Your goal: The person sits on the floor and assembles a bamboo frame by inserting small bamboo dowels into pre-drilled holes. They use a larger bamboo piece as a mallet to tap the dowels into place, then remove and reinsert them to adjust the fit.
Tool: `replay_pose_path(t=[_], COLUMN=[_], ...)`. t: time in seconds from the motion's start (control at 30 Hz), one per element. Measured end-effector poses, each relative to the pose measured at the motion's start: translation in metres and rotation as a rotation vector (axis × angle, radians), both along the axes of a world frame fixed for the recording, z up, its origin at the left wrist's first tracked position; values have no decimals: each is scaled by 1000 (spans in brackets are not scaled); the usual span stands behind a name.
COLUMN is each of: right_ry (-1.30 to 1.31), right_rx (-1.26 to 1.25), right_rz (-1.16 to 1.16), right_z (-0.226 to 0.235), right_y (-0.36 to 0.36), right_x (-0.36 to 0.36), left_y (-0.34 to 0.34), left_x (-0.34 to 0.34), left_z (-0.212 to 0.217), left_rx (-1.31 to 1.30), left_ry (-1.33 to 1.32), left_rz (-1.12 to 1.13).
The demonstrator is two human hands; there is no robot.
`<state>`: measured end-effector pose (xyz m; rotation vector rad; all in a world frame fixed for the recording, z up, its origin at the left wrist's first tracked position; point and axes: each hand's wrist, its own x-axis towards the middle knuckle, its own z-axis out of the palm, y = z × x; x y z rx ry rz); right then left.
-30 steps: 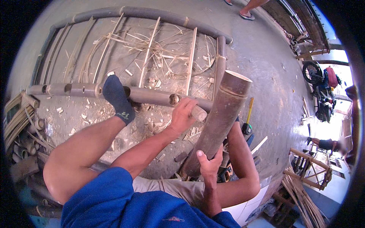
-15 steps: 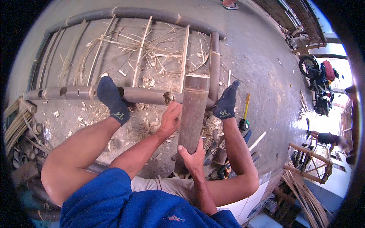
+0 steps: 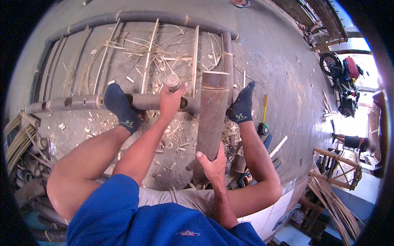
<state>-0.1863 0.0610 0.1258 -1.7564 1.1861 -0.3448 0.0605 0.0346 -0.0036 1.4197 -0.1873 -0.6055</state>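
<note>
My left hand point(image 3: 170, 101) is closed around a short round piece of wood point(image 3: 172, 80), whose pale flat end points up. It is just above a bamboo rail point(image 3: 143, 101) with holes cut in its side; one hole shows beside my wrist. My right hand point(image 3: 213, 164) grips the lower part of a thick brown bamboo pole point(image 3: 214, 110). This pole stands tilted between my legs, its pale cut end on the far side, covering part of the rail. My socked feet point(image 3: 118, 102) rest on or against the rail.
The rail belongs to a bamboo frame point(image 3: 152, 17) with thin crosswise slats. Shavings and chips point(image 3: 164, 57) litter the floor. Right of my right foot lie a tape measure point(image 3: 263, 128) and a saw point(image 3: 245, 179). Bamboo strips point(image 3: 20, 141) are piled left; a person point(image 3: 355, 142) is far right.
My left hand has risen from the rail's hole and moved away, now showing the round wooden piece. The thick pole has shifted slightly right, with my right hand still on it.
</note>
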Motion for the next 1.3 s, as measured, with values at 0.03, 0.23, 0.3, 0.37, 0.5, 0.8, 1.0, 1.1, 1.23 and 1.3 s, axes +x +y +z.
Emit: replay_pose_path(t=[0.03,0.23,0.3,0.37,0.5,0.8,1.0,1.1,1.23,1.3], right_ry=[-30,-74,-110,-166,-95,-209,-243,-304,-422,-464], right_rx=[-21,-3,-83,-95,-121,-72,20,-21,-27,-21], right_rz=[-8,-54,-41,-72,-15,-52,-146,-159,-163,-173], right_z=[3,20,23,23,10,19,29,31,27,20], right_y=[-2,-22,-26,-25,-19,-14,-19,-21,-22,-23], right_x=[0,-4,-7,-8,4,2,-8,-13,-12,-4], left_y=[1,15,20,25,27,26,4,7,15,17], left_x=[12,1,-20,-40,-65,-56,-76,-85,-88,-88], left_z=[4,13,5,-6,-29,-6,20,16,3,-3], left_rx=[-27,-19,-51,-96,21,50,13,125,166,161], left_ry=[-34,-43,-149,-383,-539,-398,-763,-656,-599,-620], left_rz=[-70,-357,-397,-419,-240,-216,-194,-231,-266,-294])
